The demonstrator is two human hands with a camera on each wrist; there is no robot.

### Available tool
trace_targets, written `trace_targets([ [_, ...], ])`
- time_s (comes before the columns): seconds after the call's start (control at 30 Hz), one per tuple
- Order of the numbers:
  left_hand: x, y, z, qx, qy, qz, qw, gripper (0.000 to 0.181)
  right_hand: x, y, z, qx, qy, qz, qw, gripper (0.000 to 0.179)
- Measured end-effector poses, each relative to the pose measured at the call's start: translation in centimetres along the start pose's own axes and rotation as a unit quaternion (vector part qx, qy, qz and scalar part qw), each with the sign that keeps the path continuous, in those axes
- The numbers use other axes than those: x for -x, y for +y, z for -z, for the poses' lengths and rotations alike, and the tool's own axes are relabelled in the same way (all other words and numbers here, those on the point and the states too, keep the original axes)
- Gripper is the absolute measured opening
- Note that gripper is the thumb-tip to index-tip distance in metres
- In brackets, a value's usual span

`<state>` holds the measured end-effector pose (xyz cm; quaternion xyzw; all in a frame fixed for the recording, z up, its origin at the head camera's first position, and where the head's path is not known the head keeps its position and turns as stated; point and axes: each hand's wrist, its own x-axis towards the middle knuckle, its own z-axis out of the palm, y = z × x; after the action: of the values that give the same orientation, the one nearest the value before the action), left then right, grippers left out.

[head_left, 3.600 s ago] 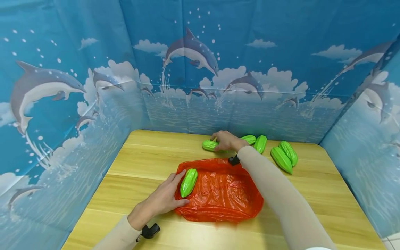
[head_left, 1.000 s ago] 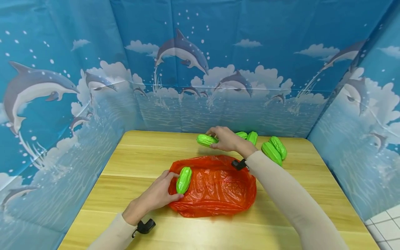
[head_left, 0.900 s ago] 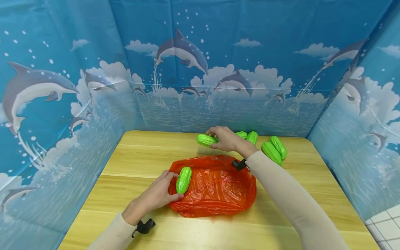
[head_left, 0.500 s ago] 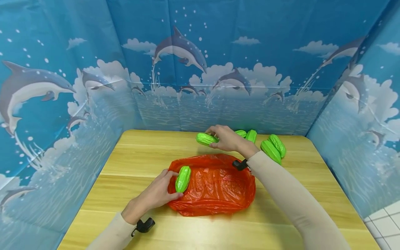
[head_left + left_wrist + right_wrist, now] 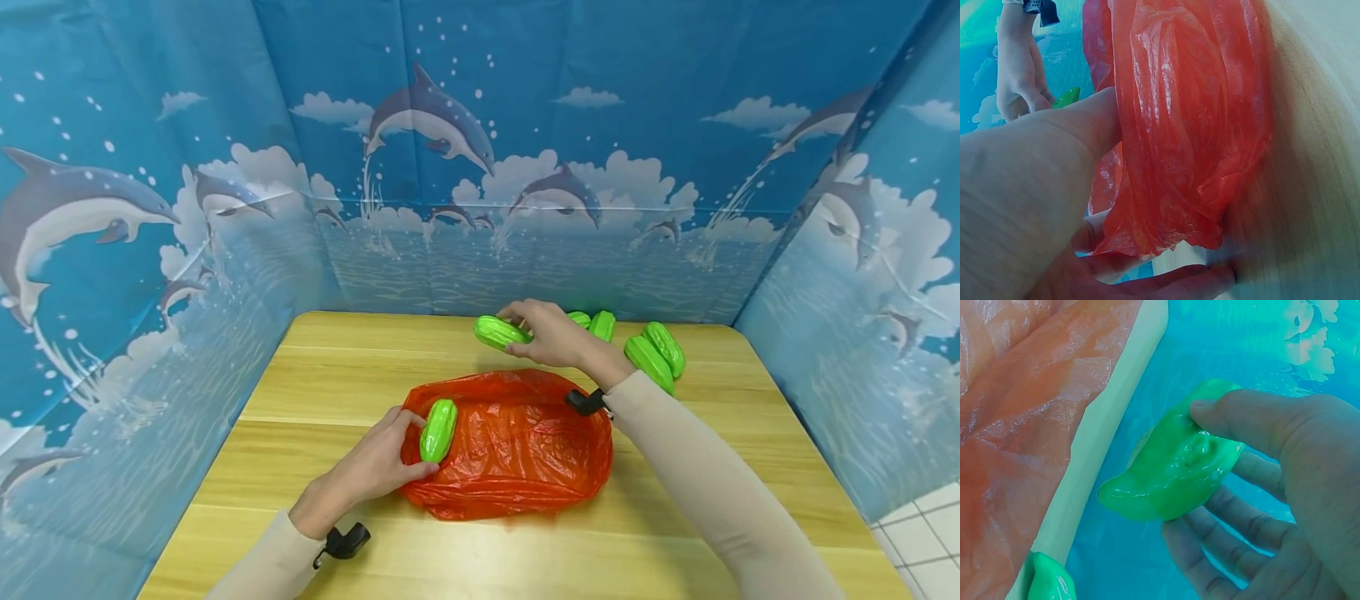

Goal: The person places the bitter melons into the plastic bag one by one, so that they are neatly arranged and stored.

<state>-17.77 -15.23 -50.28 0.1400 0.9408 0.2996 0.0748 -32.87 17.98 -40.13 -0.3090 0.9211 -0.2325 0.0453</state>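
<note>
Right hand (image 5: 551, 333) mine, part-closed, pinching green gourd (image 5: 498, 332) beyond red bag (image 5: 517, 446); gourd's long axis runs roughly along its far rim. My left hand (image 5: 378, 462), farther off, grips its left end, fingers spread.

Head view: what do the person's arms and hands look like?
Left sleeve and right sleeve: long, plain beige, no markings visible. Left hand and right hand: no gloves. Small black devices at both wrists: left device, right device.
</note>
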Motion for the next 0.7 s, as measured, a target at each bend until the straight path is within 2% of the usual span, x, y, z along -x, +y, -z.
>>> trace_targets([
  [0.33,0.2,0.2,0.1,0.005,0.0,-0.002,1.0,0.074,1.4,-0.2,0.0,-0.011,0.01,-0.003,0.9999,0.057],
  [0.7,0.2,0.1,0.1,0.007,-0.003,-0.008,0.9999,0.092,2.7,-0.8,0.1,-0.015,0.016,-0.007,0.9997,0.059],
])
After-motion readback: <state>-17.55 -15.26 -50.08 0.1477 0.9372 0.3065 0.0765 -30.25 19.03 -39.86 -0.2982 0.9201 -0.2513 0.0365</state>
